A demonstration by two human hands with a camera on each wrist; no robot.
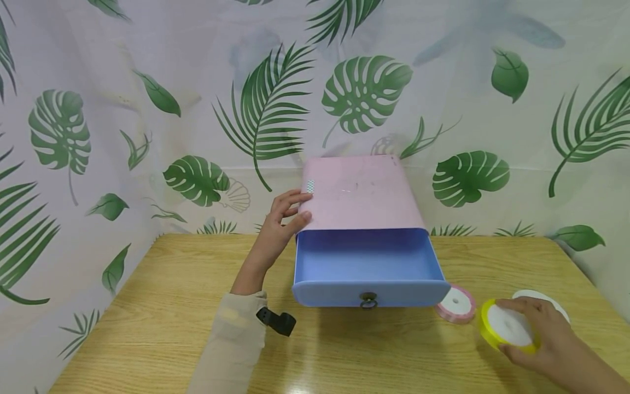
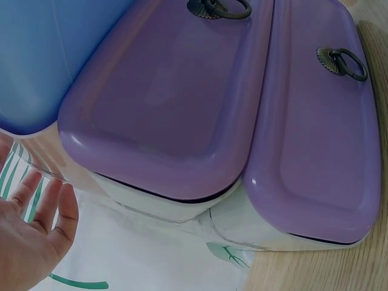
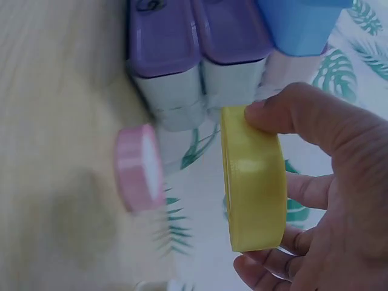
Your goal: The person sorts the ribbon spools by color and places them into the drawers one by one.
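Observation:
A small drawer cabinet with a pink top (image 1: 359, 191) stands on the table. Its blue top drawer (image 1: 371, 293) is pulled out, and the inside that shows holds nothing. My left hand (image 1: 280, 224) rests on the cabinet's upper left edge, fingers on the side and top. My right hand (image 1: 551, 334) grips a roll of yellow ribbon (image 3: 254, 182) by its rim, raised off the table to the right of the drawer. Close by lies a roll of pink ribbon (image 1: 456, 304). Partly behind the right hand is a white roll (image 1: 543, 300).
Below the blue drawer, two purple drawers (image 2: 163, 103) with ring handles are closed. A leaf-patterned cloth (image 1: 197, 109) hangs behind the wooden table (image 1: 197, 284). A black strap (image 1: 278, 321) is on my left wrist.

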